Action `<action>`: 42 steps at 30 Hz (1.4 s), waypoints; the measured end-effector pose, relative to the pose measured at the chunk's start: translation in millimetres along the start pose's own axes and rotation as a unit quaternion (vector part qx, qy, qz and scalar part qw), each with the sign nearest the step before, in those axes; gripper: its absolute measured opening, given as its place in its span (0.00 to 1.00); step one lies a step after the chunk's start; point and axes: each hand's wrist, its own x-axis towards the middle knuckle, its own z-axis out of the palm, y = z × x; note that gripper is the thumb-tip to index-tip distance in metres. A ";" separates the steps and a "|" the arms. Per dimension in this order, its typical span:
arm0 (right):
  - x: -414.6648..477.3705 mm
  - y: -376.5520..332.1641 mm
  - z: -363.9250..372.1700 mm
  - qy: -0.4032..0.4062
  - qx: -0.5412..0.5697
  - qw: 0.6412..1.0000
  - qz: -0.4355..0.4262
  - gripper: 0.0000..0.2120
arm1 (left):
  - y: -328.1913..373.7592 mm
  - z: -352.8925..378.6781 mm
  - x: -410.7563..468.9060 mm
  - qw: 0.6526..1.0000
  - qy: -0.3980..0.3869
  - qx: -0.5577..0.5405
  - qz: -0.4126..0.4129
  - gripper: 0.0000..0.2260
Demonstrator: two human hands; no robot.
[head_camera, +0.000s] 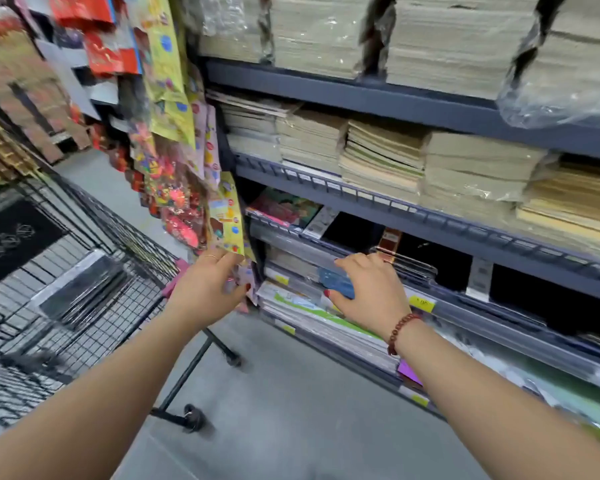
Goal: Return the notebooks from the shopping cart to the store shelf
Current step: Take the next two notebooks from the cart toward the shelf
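My right hand (368,289) is at the low shelf (465,306), fingers curled on a blue notebook (338,282) that lies on the stacks there. My left hand (210,282) is at the shelf's left end, its fingers closed on the bottom of a hanging yellow packet (227,223). The black wire shopping cart (94,271) stands to the left, and a dark plastic-wrapped notebook bundle (84,292) lies in its basket. A second, flat black item (11,237) rests further back in the cart.
Grey metal shelves (395,98) above hold wrapped stacks of beige notebooks (381,157). Colourful packets (167,98) hang on the shelf's left end. The cart's front wheel (193,415) stands on the grey floor near my arms. More shelving lines the aisle at far left.
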 end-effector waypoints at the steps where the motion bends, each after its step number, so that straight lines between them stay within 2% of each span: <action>1: 3.5 -16.8 -1.3 -0.005 -0.007 1.000 -0.016 0.25 | -12.8 -13.1 -13.6 1.000 -0.002 0.013 -0.015 0.21; 6: 17.2 -102.9 1.3 -0.032 -0.010 0.996 -0.081 0.24 | -75.7 -67.1 -79.5 0.991 0.010 0.051 -0.122 0.21; 9: 22.0 -159.9 5.2 -0.036 -0.032 0.992 -0.116 0.24 | -116.5 -94.0 -117.2 0.986 0.033 0.053 -0.155 0.23; 15: 27.9 -283.6 15.9 -0.041 -0.035 0.987 -0.153 0.25 | -202.5 -151.5 -182.2 0.985 0.034 0.077 -0.152 0.23; 23: 31.1 -416.1 46.2 -0.060 -0.045 0.988 -0.134 0.30 | -298.6 -190.3 -238.7 0.986 0.071 0.056 -0.139 0.21; 26: 34.8 -447.3 54.5 -0.055 -0.048 0.988 -0.134 0.30 | -321.7 -193.7 -244.3 0.987 0.079 0.039 -0.136 0.19; 32: 65.9 -485.5 74.1 -0.071 -0.058 0.985 -0.145 0.30 | -364.7 -197.2 -230.8 0.986 0.080 0.011 -0.144 0.21; 37: 115.2 -509.2 94.6 -0.075 -0.041 0.986 -0.145 0.25 | -406.9 -203.6 -196.5 0.987 0.068 0.031 -0.141 0.23; 42: 169.3 -518.8 111.0 -0.092 -0.041 0.986 -0.134 0.26 | -453.3 -216.1 -147.9 0.987 0.045 0.050 -0.144 0.23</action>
